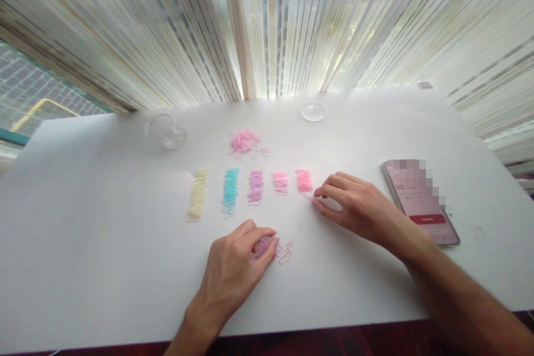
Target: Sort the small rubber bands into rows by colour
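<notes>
Five rows of small looped clips, possibly paper clips, lie in columns on the white table: pale yellow (197, 196), turquoise (230, 192), lilac (256, 187), light pink (281, 182) and deeper pink (304, 181). My right hand (354, 200) pinches a small pale pink clip (308, 196) at the lower end of the deeper pink row. Lower down, my left hand (237, 258) curls around a little heap of mixed pink and lilac clips (262, 246), thumb and index nearly meeting. Some loose clips (286, 250) lie just right of its fingertips; what the fingertips grip is unclear.
A loose pink heap (245, 141) lies behind the rows. Clear round containers or lids (167, 132) sit at the back left, and another clear round lid (314, 112) at the back. A phone (421, 200) lies right of my right hand. Strip curtains (271, 28) hang behind the table.
</notes>
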Demonstrator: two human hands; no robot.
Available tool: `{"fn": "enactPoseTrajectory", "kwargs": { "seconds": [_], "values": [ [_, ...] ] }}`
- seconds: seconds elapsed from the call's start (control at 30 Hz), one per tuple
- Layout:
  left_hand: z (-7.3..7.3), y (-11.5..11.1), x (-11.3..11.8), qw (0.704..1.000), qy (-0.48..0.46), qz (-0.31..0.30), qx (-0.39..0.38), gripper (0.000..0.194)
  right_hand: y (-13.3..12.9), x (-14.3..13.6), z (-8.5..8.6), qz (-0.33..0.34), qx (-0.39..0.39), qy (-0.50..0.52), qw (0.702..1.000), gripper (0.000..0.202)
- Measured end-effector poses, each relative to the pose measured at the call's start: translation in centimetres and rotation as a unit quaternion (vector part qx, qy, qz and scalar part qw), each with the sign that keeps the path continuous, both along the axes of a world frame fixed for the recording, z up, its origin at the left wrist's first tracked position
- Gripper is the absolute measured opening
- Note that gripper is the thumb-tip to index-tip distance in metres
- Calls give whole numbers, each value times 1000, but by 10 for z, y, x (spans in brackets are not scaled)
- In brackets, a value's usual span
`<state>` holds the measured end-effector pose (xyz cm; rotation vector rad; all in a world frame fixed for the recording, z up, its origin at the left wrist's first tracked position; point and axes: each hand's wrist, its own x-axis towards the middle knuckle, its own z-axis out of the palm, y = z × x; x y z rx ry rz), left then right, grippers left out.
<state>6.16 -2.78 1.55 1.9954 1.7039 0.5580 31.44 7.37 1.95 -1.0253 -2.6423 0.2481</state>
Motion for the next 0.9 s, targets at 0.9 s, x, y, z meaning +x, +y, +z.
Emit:
{"fn": "enactPoseTrajectory", "kwargs": {
  "seconds": [0.9],
  "values": [
    [2,-3,3,999,35,20,-27,12,-9,-12,-5,43,-27,10,999,18]
  ]
}}
